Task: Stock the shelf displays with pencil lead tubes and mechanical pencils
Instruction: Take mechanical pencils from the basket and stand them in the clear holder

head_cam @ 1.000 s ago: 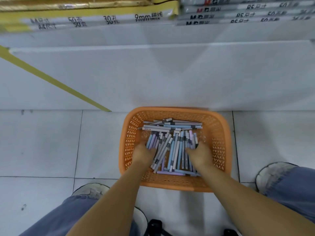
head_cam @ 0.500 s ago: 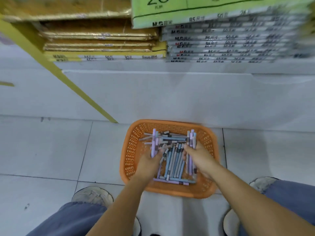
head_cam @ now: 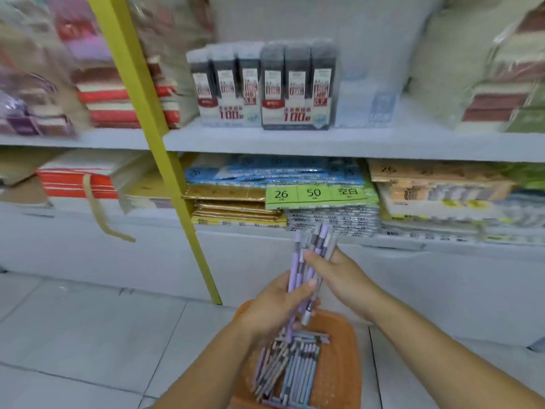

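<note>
Basket [head_cam: 339, 364] holds loose pencils [head_cam: 289, 370]; left hand [head_cam: 274, 308] and right hand [head_cam: 342, 276] grip more.

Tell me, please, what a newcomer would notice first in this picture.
First comes the bundle of lilac pencils at the centre, gripped by the left hand and the right hand above an orange basket on the floor, which holds many more. Next come the row of dark boxes marked 100 on the upper shelf, and the yellow post slanting down on the left.
</note>
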The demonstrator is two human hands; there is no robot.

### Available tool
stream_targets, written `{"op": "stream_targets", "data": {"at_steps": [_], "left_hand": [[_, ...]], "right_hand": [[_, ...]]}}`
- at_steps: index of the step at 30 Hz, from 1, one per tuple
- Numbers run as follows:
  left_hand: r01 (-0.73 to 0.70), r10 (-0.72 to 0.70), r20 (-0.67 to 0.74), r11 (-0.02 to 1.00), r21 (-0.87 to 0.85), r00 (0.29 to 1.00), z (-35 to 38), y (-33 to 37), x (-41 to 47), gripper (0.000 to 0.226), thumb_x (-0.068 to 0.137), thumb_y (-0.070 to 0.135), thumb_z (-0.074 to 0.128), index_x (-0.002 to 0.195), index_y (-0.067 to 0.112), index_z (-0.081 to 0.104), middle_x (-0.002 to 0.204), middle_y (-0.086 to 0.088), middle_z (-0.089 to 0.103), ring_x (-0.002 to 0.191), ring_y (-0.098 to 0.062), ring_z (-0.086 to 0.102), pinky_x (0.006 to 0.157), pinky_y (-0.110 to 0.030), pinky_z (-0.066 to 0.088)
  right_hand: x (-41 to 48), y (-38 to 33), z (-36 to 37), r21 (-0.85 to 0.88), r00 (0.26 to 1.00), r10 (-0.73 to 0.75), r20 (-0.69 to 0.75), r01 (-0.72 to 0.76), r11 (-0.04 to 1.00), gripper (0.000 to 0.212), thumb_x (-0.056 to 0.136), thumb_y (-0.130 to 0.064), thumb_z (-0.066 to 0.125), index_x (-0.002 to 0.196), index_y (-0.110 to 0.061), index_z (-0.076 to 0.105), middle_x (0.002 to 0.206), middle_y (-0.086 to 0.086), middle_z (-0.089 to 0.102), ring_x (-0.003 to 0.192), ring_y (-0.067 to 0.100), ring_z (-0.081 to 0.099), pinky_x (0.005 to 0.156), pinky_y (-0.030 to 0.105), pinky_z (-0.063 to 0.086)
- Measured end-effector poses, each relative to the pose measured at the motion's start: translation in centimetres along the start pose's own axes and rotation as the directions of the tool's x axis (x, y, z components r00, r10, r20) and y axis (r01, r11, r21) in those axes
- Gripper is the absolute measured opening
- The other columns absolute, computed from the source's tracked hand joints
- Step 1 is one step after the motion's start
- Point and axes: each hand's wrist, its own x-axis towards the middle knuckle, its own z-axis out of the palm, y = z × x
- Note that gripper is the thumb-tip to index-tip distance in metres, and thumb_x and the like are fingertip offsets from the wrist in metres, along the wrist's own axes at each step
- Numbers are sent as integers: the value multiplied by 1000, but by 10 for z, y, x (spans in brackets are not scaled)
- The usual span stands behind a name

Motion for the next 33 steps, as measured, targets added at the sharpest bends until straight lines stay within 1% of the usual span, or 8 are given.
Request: {"op": "stream_targets", "data": {"at_steps": [4,6,9,17,22,26,29,33], "left_hand": [[-126,125,17,989,70,992,5,58,-20,14,96,34,67,94,20,63,68,5,62,58,-10,53,42,-18,33],[-195,195,3,978,74,981,9,85,-31,19,91,37,69,90,18,63,66,3,62,52,-8,51,41,-18,32],[-254,256,-22,964,76,966,15,116,-41,34,78,46,72,90,16,63,64,-1,62,44,-7,47,40,-18,32],[-271,270,-13,961,-53,963,4,162,-27,50,85,34,73,114,-4,62,69,-4,65,52,-8,53,42,-16,37],[-313,307,-103,949,-42,946,-10,189,-6,48,77,31,81,109,-1,65,68,-8,61,54,-13,43,43,-19,38],[-336,336,-101,942,21,936,-6,220,10,29,90,14,74,111,4,59,72,-5,69,51,-10,52,40,-18,36],[-391,395,-66,918,67,916,1,245,21,21,93,17,71,109,8,61,76,-3,71,54,-10,55,41,-18,37],[-467,471,-118,882,62,874,0,278,38,15,95,21,67,105,11,62,74,1,71,57,-9,60,42,-19,39]], "right_hand": [[-18,-67,-13,-141,982,-115,151,137,981,22,95,-45,54,83,-34,68,66,-6,69,55,5,60,50,15,43],[-23,-93,-25,-28,976,-140,166,147,989,23,96,-43,53,84,-30,67,64,1,65,54,12,57,49,22,43],[-27,-120,-44,236,983,-163,87,138,962,20,97,-24,57,110,-10,60,80,15,70,63,25,66,55,29,54],[-13,-166,-76,202,954,-290,-70,299,933,10,91,-4,62,98,-3,56,88,22,73,72,29,71,58,26,56],[-2,-177,-97,-130,950,-313,23,313,941,13,84,-2,70,85,-15,68,84,5,73,73,16,70,64,21,54],[5,-203,-99,-717,885,-427,185,419,558,16,82,-33,74,92,-45,71,87,-17,66,84,-5,58,73,13,44],[12,-221,-92,-816,816,-497,296,486,313,19,87,-39,68,106,-39,70,90,-19,61,88,0,53,79,16,42],[32,-255,-111,-817,825,-489,282,473,328,15,90,-32,65,105,-36,65,87,-20,62,80,-6,54,68,11,40]]}}
